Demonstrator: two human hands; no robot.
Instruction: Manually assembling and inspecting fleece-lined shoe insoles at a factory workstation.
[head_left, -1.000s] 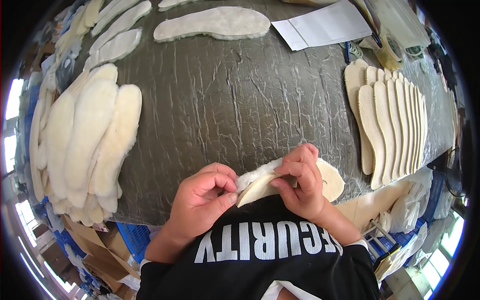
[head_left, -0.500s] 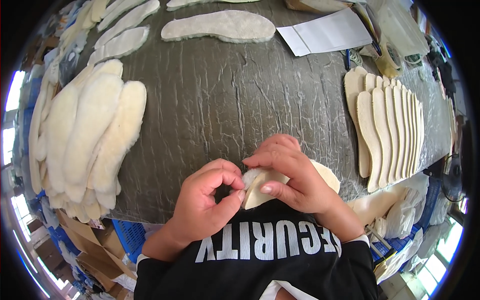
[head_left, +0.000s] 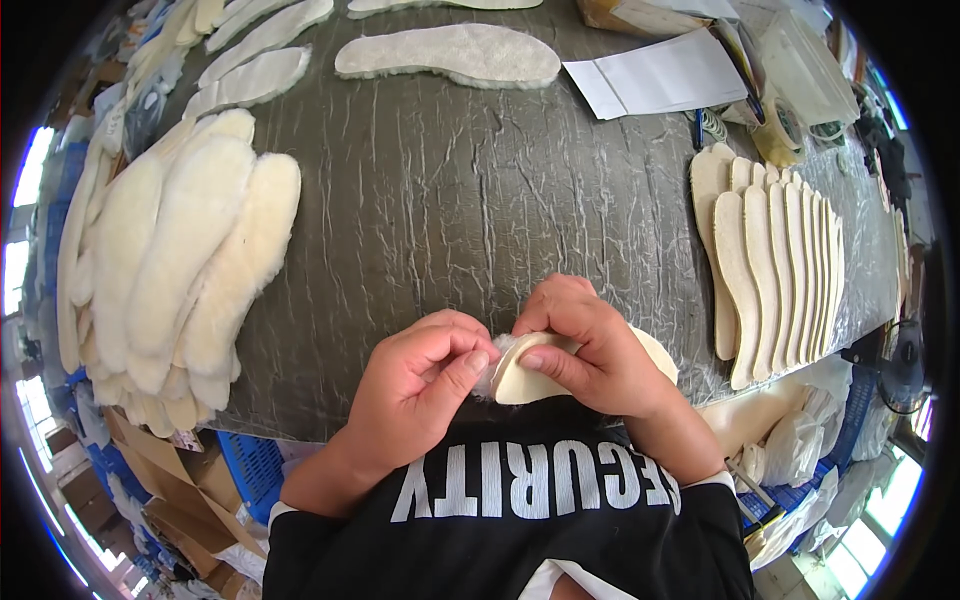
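Note:
Close to my body at the table's near edge is a pale insole, with a beige sheet on top and white fleece showing along its left end. My right hand is closed over its middle, thumb on the beige face and fingers curled over the far edge. At the left end, my left hand pinches the fleecy edge between thumb and fingertips. Part of the insole lies hidden under my right hand, and its other end sticks out to the right.
Fleecy insoles lie heaped at the left. A fanned row of beige insoles is at the right. Single insoles, white paper and a tape roll lie along the far side of the dark table.
My right hand has shifted slightly right, its fingers more curled on the insole. The insole's left end has turned a little, and my left fingertips stay at its fleecy edge.

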